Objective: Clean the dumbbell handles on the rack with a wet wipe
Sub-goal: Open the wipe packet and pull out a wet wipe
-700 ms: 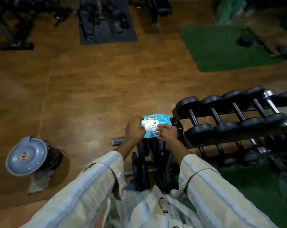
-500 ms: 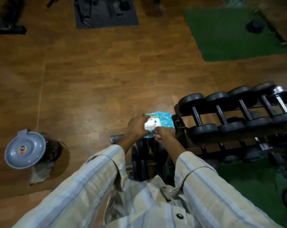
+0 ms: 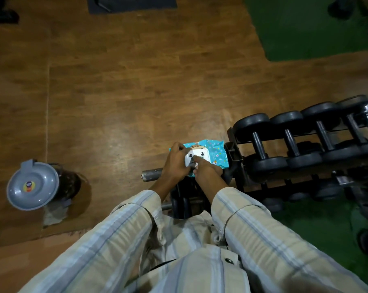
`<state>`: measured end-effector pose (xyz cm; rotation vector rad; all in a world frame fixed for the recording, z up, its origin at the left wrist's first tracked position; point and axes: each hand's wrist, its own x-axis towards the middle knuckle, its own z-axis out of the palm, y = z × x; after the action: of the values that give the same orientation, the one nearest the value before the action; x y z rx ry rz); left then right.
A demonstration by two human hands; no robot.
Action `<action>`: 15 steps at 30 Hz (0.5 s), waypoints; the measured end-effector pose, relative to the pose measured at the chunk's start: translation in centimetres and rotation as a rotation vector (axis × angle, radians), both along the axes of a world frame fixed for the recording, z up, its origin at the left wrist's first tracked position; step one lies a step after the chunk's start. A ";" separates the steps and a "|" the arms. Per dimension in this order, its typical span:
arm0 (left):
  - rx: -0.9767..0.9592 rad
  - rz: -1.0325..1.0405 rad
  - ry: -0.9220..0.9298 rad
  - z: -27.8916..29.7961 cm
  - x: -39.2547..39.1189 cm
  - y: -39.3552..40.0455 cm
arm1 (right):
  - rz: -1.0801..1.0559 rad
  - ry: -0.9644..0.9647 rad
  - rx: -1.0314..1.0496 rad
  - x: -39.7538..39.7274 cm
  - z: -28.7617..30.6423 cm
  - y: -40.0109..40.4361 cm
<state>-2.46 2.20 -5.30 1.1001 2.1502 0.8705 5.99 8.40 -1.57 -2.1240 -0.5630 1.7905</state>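
Note:
A turquoise pack of wet wipes [image 3: 218,152] with a white flap sits in front of me, held at its left edge by my left hand [image 3: 175,162]. My right hand [image 3: 206,169] rests on the pack's near side, its forefinger pressed on the white flap [image 3: 202,155]. No loose wipe shows. To the right stands the black dumbbell rack [image 3: 235,154]; its upper row holds several black dumbbells with dark metal handles, the nearest handle [image 3: 258,144] just right of the pack. A lower row of dumbbells sits in shadow underneath.
A barbell end [image 3: 151,175] and stacked weight plates [image 3: 182,200] lie under my hands. A bin with a grey lid [image 3: 32,185] stands on the wooden floor at left. Green mats lie at far right [image 3: 310,26] and under the rack. A dark mat sits at top.
My view has tilted down and closer. My right forefinger has moved up from the pack's near edge onto the white flap. My left hand keeps its hold.

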 end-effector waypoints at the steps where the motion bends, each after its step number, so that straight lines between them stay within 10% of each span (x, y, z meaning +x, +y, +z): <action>1: 0.012 0.004 -0.012 -0.1 0.0 -0.1 | -0.031 -0.019 0.041 0.1 -0.4 0.1; 15: 0.068 0.054 -0.049 -1.6 -0.1 -0.6 | -0.217 -0.017 0.121 -1.8 -2.0 -1.3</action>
<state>-2.56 1.59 -6.94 1.0470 2.1331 0.9918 4.20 7.13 -3.56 -2.0348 -0.4153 1.5817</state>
